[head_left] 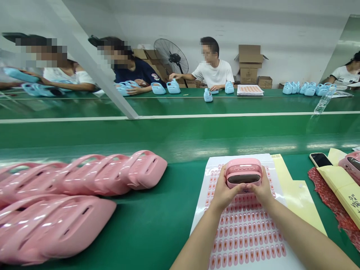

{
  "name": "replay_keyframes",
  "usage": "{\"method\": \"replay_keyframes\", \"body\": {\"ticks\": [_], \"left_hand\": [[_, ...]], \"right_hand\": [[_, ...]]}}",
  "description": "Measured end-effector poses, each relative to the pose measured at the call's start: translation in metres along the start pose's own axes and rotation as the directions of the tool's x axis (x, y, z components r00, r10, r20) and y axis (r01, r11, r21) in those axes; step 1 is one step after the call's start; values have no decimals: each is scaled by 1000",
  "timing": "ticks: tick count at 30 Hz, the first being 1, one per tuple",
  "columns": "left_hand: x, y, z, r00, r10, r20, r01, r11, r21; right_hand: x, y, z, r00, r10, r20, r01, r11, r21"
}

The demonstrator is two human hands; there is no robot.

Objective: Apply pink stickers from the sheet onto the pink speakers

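Between my two hands is a pink plastic device (243,167) with a rounded top, a row of small buttons and a dark oval panel; its exact kind is not plain. My left hand (224,192) wraps the left side, thumb on the lower front edge. From the right, my right hand (262,190) grips it the same way, and the thumbs nearly meet. Beneath the hands lies a white sheet of small oval stickers (247,237), pink with an orange mark. Part of the sheet is hidden by my forearms.
Pink handled shells (146,170) stand in two rows at left. Yellow backing paper (300,202), a phone (320,159), red mesh (334,198) and another pink device (351,165) lie at right. Across the green bench, several co-workers sit near blue devices (173,87); a bottle (323,103) leans there.
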State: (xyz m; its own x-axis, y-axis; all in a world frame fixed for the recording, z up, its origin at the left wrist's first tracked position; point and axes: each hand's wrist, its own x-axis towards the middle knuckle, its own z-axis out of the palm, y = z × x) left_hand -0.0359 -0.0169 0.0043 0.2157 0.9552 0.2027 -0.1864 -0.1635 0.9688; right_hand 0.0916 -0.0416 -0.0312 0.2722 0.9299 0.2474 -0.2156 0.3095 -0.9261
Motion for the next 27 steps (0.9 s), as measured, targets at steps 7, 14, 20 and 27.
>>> {"method": "replay_keyframes", "body": {"ticks": [7, 14, 20, 27], "left_hand": [[-20, 39, -1, 877, 477, 63, -481, 862, 164], [-45, 80, 8, 792, 600, 110, -609, 768, 198], [-52, 88, 15, 801, 593, 74, -595, 778, 202], [-47, 91, 12, 784, 608, 125, -621, 770, 149]], "right_hand": [[-12, -57, 18, 974, -204, 97, 193, 975, 112], [-30, -95, 22, 942, -303, 143, 290, 952, 101], [-37, -107, 24, 941, -286, 181, 255, 951, 176], [-31, -108, 18, 890, -383, 248, 386, 922, 40]]}}
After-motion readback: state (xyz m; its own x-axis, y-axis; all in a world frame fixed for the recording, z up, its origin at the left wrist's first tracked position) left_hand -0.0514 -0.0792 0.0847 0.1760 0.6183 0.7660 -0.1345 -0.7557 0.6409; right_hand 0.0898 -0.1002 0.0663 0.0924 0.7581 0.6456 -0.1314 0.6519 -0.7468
